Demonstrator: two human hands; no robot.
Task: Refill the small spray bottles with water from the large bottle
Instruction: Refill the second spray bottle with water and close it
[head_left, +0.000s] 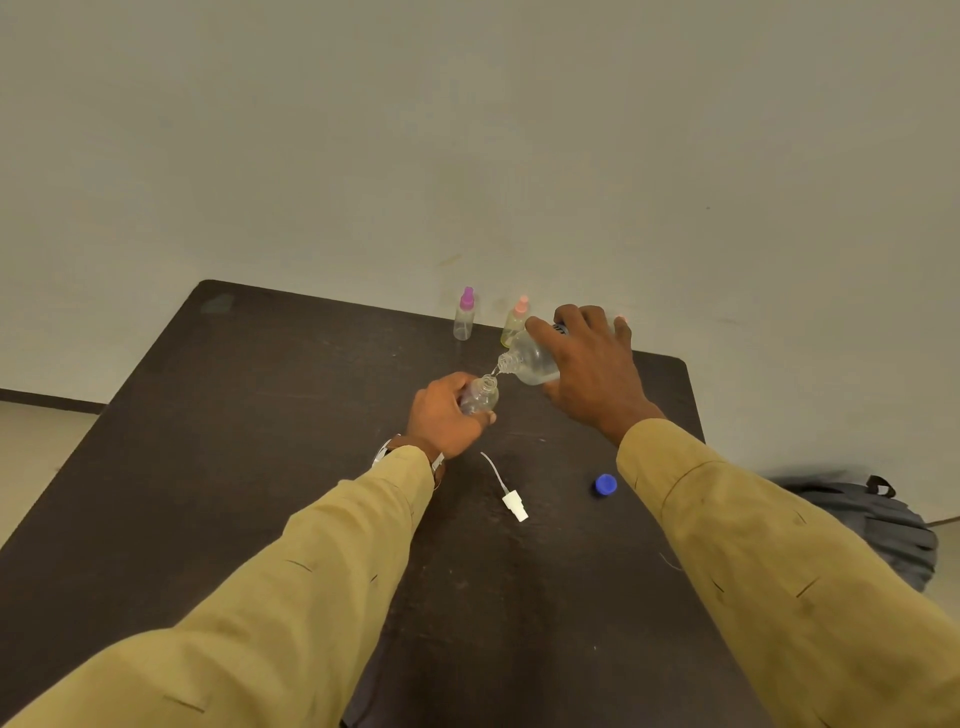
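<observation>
- Centre frame: the left hand (447, 415) grips the open small spray bottle (480, 396), mouth up to catch the pour.
- The right hand (592, 364) wraps the large bottle (527, 358), tipped with its neck just above that mouth.
- The spray head (514, 506) and blue cap (605, 485) lie lower centre on the table (260, 415), off so both necks are open.
- Count: three small bottles, with the purple-topped bottle (464, 314) and pink-topped bottle (514, 322) waiting capped at the far edge; one large.

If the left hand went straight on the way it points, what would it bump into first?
Most likely the large bottle, whose tilted mouth sits just beyond the small bottle that the left hand holds. Height is hard to judge, so it might pass under.
</observation>
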